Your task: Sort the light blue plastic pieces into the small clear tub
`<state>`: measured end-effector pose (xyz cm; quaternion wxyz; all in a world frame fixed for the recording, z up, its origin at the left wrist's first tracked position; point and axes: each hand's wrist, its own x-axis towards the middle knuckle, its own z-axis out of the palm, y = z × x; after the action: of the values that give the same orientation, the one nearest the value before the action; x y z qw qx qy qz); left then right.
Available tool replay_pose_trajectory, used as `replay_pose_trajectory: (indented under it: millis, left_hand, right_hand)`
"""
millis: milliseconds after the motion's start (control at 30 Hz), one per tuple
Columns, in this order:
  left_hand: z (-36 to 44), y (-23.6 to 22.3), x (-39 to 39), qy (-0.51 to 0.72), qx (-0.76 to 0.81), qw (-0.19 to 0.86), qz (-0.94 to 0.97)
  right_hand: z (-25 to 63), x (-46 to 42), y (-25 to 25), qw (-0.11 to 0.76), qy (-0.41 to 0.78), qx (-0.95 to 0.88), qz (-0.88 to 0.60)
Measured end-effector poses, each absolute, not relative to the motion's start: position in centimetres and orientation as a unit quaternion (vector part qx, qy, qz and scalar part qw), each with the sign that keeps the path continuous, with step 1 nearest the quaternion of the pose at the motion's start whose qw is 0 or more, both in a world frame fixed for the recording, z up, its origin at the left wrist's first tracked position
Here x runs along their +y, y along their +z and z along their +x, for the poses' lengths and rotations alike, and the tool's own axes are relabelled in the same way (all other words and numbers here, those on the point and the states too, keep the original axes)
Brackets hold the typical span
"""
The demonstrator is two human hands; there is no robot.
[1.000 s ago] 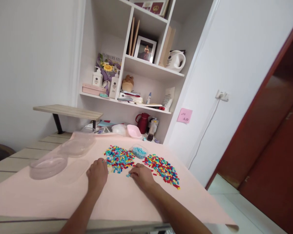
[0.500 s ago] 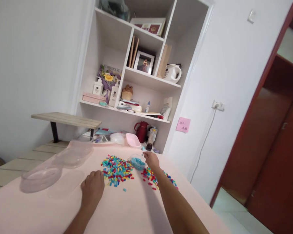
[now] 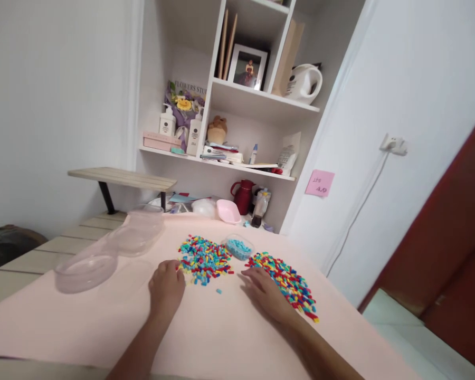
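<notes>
Two heaps of small coloured beads lie on the pink table cover: a left heap and a right heap. Between them at the back stands a small clear dish of blue beads. My left hand rests on the cover with its fingers curled down, its tips at the left heap's near edge. My right hand lies flat with fingers stretched out, touching the near left edge of the right heap. One loose blue bead lies between my hands.
Two clear plastic containers and a flat clear lid sit to the left. A pink dish, a red flask and a bottle stand behind, under white shelves. A low wooden shelf is at the left.
My right hand has come back from the dish of blue beads to the near edge of the right heap. My left hand has stayed by the left heap. The view has shifted.
</notes>
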<state>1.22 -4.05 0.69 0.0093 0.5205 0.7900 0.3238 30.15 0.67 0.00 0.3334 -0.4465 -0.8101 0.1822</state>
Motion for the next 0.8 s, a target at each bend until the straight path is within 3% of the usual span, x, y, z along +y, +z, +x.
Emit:
replay_pose_trajectory:
  millis: [100, 233, 800]
  left_hand:
    - [1.7, 0.8, -4.3, 0.295, 0.791, -0.003, 0.536]
    - [2.1, 0.7, -4.9, 0.272, 0.799, 0.008, 0.537]
    - [2.7, 0.3, -7.6, 0.242, 0.801, -0.009, 0.547]
  right_hand:
    - [30.7, -1.6, -0.2, 0.220, 0.091, -0.878, -0.416]
    - [30.9, -2.4, 0.2, 0.162, 0.067, -0.893, -0.416]
    - [31.0, -3.4, -0.1, 0.147, 0.095, -0.894, -0.412]
